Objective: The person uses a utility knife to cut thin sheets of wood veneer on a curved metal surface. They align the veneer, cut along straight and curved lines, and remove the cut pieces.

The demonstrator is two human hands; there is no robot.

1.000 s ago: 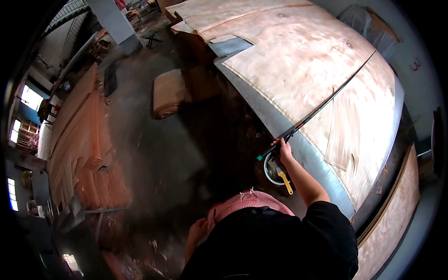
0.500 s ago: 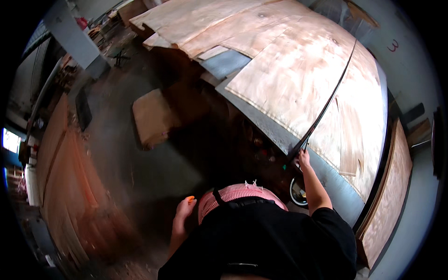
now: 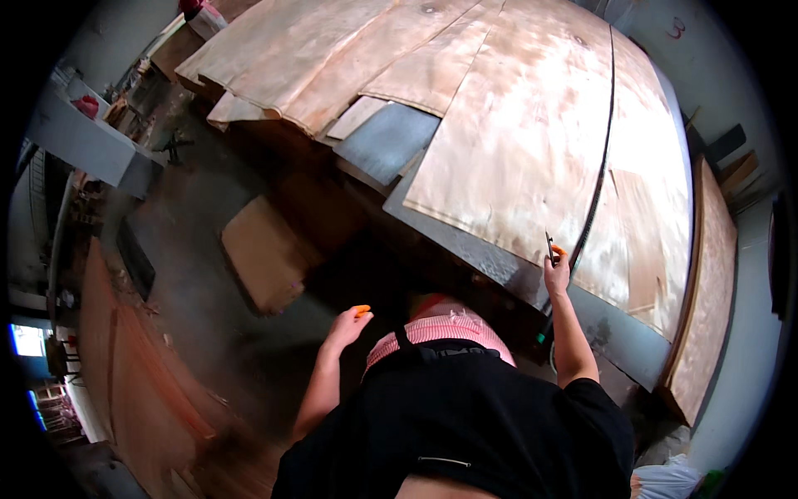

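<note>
Since a second ago, the right hand [image 3: 556, 270] has been rising from the table's [image 3: 465, 241] near edge onto the veneer [image 3: 515, 141], and the view is swinging left. Veneer sheets are covering the table, lapping one another. A dark strip [image 3: 600, 166] is lying along the seam. The right hand is pinching a thin blade [image 3: 549, 243] (orange fingertip cover showing) at the strip's near end. The left hand [image 3: 347, 324] is hanging loose, fingers half curled, holding nothing. Trimming along the seam seems under way; next calls for steady guiding.
</note>
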